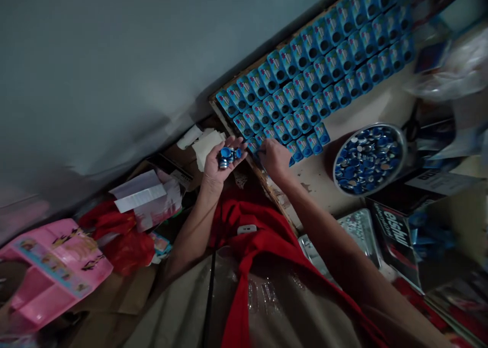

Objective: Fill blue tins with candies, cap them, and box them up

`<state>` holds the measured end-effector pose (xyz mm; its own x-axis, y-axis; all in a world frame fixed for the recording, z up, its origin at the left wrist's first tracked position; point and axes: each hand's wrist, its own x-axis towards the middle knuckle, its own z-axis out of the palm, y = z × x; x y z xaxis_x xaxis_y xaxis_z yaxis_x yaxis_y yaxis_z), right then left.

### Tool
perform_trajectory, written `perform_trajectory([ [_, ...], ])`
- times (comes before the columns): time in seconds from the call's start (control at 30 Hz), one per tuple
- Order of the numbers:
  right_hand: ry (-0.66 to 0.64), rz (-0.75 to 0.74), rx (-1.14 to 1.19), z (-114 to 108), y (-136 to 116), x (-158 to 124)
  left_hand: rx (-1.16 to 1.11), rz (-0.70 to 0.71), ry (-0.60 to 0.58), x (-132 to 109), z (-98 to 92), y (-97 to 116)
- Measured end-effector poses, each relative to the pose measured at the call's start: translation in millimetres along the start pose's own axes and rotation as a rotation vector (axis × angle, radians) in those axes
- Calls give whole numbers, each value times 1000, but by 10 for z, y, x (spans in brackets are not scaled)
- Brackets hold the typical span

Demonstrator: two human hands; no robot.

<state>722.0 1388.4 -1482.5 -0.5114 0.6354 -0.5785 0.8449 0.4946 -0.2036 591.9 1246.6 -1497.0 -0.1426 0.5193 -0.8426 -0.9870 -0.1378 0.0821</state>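
Observation:
My left hand (216,161) is palm up and cupped, with several small blue-and-silver round caps (225,155) lying on the palm and fingers. My right hand (275,158) is closed, knuckles up, over the near-left end of the rows of blue printed cards (282,104). Its fingertips are hidden, so whatever they hold does not show. Each card has a dark round spot at one end. The cards lie side by side in slanting rows on a pale table (316,185). A round metal bowl (404,157) full of similar caps stands to the right.
A black printed box (392,241) and a shiny metal tray (375,236) are at the lower right. Clear plastic bags (457,68) lie at the upper right. On the left are a pink plastic container (64,266), red cloth or plastic (127,249) and papers (141,193).

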Motion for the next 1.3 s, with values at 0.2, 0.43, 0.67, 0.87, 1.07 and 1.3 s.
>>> perform_trajectory([
  [0.2,-115,107,-155,-155,-1,234,-30,-39,-55,173,-5,-3],
  [0.43,101,-208,75,-96,108,-2,-55,-57,-70,133,-37,-103],
  [0.67,175,-491,386,237,136,-138,39,-72,-1,138,-52,-272],
  [0.87,172,-125,426,183,388,-181,28,-159,22,93,-72,-299],
  [1.07,113,9,132,-100,412,113,43,-165,29,104,136,-208],
  [1.3,-55,107,-118,-258,275,390,109,-213,10,230,345,-180],
])
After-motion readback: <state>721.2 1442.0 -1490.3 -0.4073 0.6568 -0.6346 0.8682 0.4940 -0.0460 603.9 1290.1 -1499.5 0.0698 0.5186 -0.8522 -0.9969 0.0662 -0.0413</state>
